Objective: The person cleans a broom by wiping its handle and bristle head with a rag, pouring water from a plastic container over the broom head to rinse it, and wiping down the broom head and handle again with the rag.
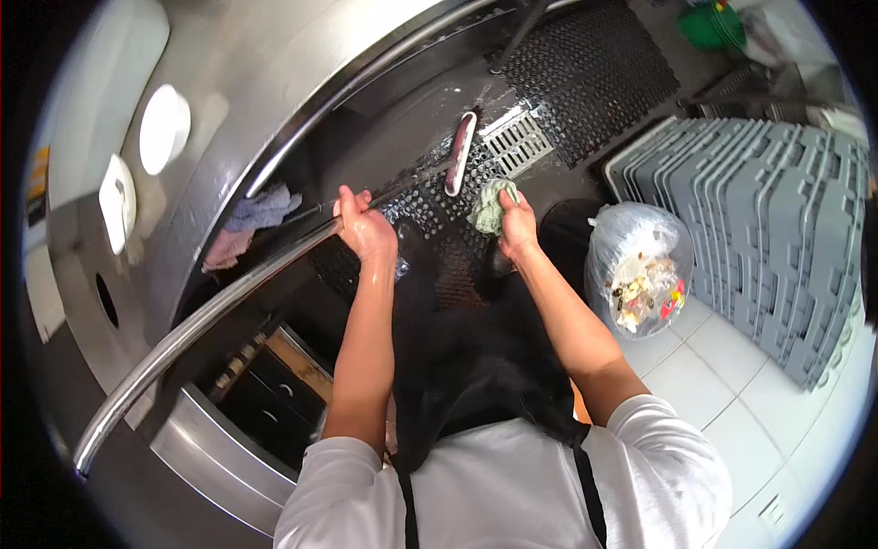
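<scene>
Apparently mid-work, grips a silver metal pole (256,277) in left hand (369,232) and crumpled pale-green cloth (489,209) in right hand (519,225), with white-rimmed, dark-red squeegee head (462,153) beside slotted metal grate (518,145) and dark floor (471,99) left wet.

A person (489,462) wears a white short-sleeved T-shirt (512,503) under a black apron (485,366), its dark cloth hanging in loose folds across the front. A narrow black left strap (409,508) and a matching right strap (590,494) cross the pale fabric. The left sleeve (334,489) and the right sleeve (672,453) are roomy and lightly creased, ending on the upper arms. The left forearm (369,316) has a wet sheen (brightest near the wrist), and both the left hand (368,232) and the right hand (519,225) are bare.
</scene>
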Demonstrator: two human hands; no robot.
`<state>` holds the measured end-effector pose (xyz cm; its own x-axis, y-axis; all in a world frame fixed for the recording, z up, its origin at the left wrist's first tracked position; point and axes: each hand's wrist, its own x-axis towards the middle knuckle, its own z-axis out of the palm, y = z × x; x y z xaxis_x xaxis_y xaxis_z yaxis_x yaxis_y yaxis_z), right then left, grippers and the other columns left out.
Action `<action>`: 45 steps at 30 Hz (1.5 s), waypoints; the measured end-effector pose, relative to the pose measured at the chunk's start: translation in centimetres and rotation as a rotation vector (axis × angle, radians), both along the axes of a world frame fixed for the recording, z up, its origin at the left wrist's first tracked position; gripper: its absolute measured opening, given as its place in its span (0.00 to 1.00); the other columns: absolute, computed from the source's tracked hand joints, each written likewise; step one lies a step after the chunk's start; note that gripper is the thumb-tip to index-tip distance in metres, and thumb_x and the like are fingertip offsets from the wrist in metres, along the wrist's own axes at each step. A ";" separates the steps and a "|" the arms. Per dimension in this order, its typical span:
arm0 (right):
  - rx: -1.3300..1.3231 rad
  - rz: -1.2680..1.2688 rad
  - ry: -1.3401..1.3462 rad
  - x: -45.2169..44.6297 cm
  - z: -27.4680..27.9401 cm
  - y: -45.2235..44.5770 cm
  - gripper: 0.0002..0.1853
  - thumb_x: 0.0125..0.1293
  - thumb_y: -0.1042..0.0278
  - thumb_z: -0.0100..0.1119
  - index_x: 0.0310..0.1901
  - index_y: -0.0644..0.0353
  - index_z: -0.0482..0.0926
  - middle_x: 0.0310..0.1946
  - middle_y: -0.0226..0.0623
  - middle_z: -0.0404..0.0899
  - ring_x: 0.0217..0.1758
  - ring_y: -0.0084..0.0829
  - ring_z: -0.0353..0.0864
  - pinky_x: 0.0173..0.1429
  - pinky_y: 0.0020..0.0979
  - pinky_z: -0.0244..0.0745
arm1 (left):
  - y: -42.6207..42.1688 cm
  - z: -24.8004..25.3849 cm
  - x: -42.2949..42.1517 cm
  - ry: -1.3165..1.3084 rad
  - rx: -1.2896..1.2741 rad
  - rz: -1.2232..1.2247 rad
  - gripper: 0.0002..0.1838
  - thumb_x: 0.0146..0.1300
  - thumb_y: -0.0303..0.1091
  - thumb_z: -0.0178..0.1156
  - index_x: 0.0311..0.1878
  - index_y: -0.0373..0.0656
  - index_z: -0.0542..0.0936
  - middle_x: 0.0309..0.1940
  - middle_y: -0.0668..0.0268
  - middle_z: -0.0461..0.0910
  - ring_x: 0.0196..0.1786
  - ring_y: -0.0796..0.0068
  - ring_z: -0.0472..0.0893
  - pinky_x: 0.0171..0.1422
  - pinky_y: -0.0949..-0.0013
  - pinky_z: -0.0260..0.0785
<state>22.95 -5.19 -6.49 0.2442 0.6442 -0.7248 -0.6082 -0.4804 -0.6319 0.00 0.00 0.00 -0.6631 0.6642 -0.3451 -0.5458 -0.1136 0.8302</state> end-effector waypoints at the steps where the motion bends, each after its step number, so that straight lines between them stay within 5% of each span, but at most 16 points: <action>1: 0.009 0.035 0.008 0.1 0.6 0.7 0.16 0.75 0.68 0.50 0.60 0.61 0.72 0.52 0.37 0.81 0.52 0.33 0.81 0.58 0.37 0.77 | -0.9 0.1 -0.2 -0.031 0.003 0.038 0.15 0.70 0.34 0.59 0.28 0.48 0.67 0.21 0.72 0.65 0.31 0.76 0.68 0.48 0.64 0.66; 9: 0.202 0.150 -0.085 -3.9 -2.5 2.1 0.16 0.74 0.68 0.53 0.60 0.61 0.72 0.50 0.34 0.79 0.50 0.27 0.78 0.55 0.30 0.74 | -5.2 -3.8 -3.5 0.015 0.123 0.029 0.18 0.73 0.36 0.54 0.25 0.48 0.64 0.20 0.73 0.61 0.28 0.77 0.63 0.45 0.64 0.66; 16: 0.403 0.334 -0.197 -16.1 -12.4 1.9 0.16 0.74 0.68 0.53 0.61 0.59 0.71 0.50 0.34 0.77 0.51 0.26 0.75 0.56 0.27 0.73 | -7.4 -14.2 -9.4 0.100 0.245 -0.171 0.23 0.75 0.42 0.48 0.22 0.48 0.58 0.19 0.71 0.56 0.27 0.73 0.59 0.49 0.59 0.63; 18: 0.612 0.531 -0.151 -20.1 -13.0 0.5 0.20 0.72 0.65 0.57 0.62 0.59 0.71 0.53 0.40 0.77 0.55 0.32 0.75 0.60 0.33 0.72 | -7.6 -15.7 -10.8 0.091 0.265 -0.171 0.23 0.75 0.43 0.48 0.22 0.50 0.58 0.19 0.72 0.55 0.26 0.73 0.58 0.48 0.60 0.62; 19: 0.935 0.647 -0.533 -22.3 -14.4 -0.3 0.20 0.72 0.60 0.55 0.62 0.57 0.71 0.55 0.44 0.76 0.59 0.40 0.74 0.65 0.39 0.68 | -7.7 -16.1 -11.5 0.099 0.231 -0.125 0.23 0.74 0.42 0.49 0.21 0.49 0.59 0.18 0.72 0.58 0.26 0.74 0.61 0.47 0.60 0.64; 20: 1.228 0.685 -0.505 -24.2 -14.7 -0.5 0.20 0.73 0.57 0.51 0.61 0.57 0.73 0.56 0.45 0.77 0.62 0.46 0.73 0.68 0.44 0.62 | -7.9 -16.5 -12.6 0.115 0.169 -0.106 0.23 0.74 0.43 0.50 0.20 0.50 0.59 0.18 0.72 0.58 0.26 0.75 0.61 0.45 0.62 0.62; 24: 1.190 0.682 -0.667 -27.4 -20.1 -1.8 0.17 0.72 0.59 0.51 0.58 0.52 0.78 0.52 0.45 0.79 0.55 0.48 0.74 0.63 0.47 0.63 | -8.5 -18.7 -15.3 0.074 0.291 -0.087 0.25 0.72 0.44 0.51 0.18 0.52 0.57 0.15 0.74 0.55 0.23 0.77 0.58 0.41 0.65 0.59; 29: 1.274 0.661 -0.912 -20.7 -38.3 2.7 0.14 0.63 0.69 0.49 0.45 0.59 0.82 0.40 0.46 0.83 0.43 0.50 0.80 0.53 0.47 0.73 | -10.0 -21.6 -15.8 0.071 0.324 0.056 0.24 0.70 0.40 0.53 0.16 0.53 0.59 0.12 0.74 0.57 0.19 0.76 0.58 0.39 0.64 0.59; 32: 1.171 0.676 -0.893 -22.0 -37.9 2.2 0.10 0.60 0.68 0.53 0.39 0.59 0.82 0.36 0.46 0.83 0.40 0.50 0.81 0.48 0.49 0.73 | -11.0 -22.7 -15.5 0.072 0.302 0.155 0.25 0.68 0.39 0.54 0.15 0.53 0.59 0.12 0.74 0.57 0.18 0.76 0.58 0.38 0.64 0.59; 35: 1.321 0.555 -0.702 -28.0 -26.9 -1.7 0.08 0.63 0.63 0.55 0.37 0.57 0.80 0.33 0.39 0.82 0.38 0.46 0.80 0.48 0.46 0.72 | -11.1 -22.8 -15.6 0.040 0.301 0.192 0.24 0.66 0.38 0.55 0.14 0.52 0.58 0.12 0.73 0.57 0.18 0.76 0.58 0.38 0.64 0.59; 37: 1.308 0.470 -0.778 -29.9 -23.9 -2.4 0.03 0.57 0.67 0.57 0.30 0.52 0.80 0.26 0.38 0.82 0.33 0.43 0.82 0.45 0.43 0.70 | -11.1 -22.2 -15.4 0.046 0.270 0.220 0.24 0.66 0.36 0.55 0.14 0.52 0.59 0.11 0.72 0.57 0.18 0.75 0.58 0.38 0.63 0.60; 41: 1.234 0.766 -0.984 -23.9 -36.1 2.2 0.09 0.53 0.57 0.63 0.29 0.51 0.81 0.28 0.39 0.82 0.31 0.43 0.83 0.39 0.44 0.75 | -12.2 -22.6 -15.9 0.042 0.226 0.184 0.23 0.66 0.36 0.54 0.15 0.52 0.58 0.12 0.71 0.59 0.19 0.74 0.59 0.40 0.62 0.60; 43: 1.320 1.063 -1.310 -18.1 -43.7 5.9 0.08 0.62 0.63 0.56 0.31 0.55 0.81 0.24 0.45 0.81 0.30 0.48 0.82 0.38 0.47 0.76 | -12.2 -22.7 -14.6 0.056 0.255 0.145 0.23 0.66 0.36 0.54 0.14 0.52 0.58 0.11 0.71 0.59 0.19 0.74 0.59 0.41 0.62 0.59; 45: 1.111 0.746 -1.201 -18.1 -45.4 6.2 0.12 0.68 0.64 0.49 0.31 0.56 0.80 0.24 0.46 0.81 0.30 0.49 0.81 0.39 0.49 0.74 | -12.4 -22.9 -14.7 0.090 0.270 0.127 0.23 0.66 0.36 0.54 0.14 0.53 0.58 0.11 0.71 0.59 0.19 0.74 0.60 0.40 0.62 0.59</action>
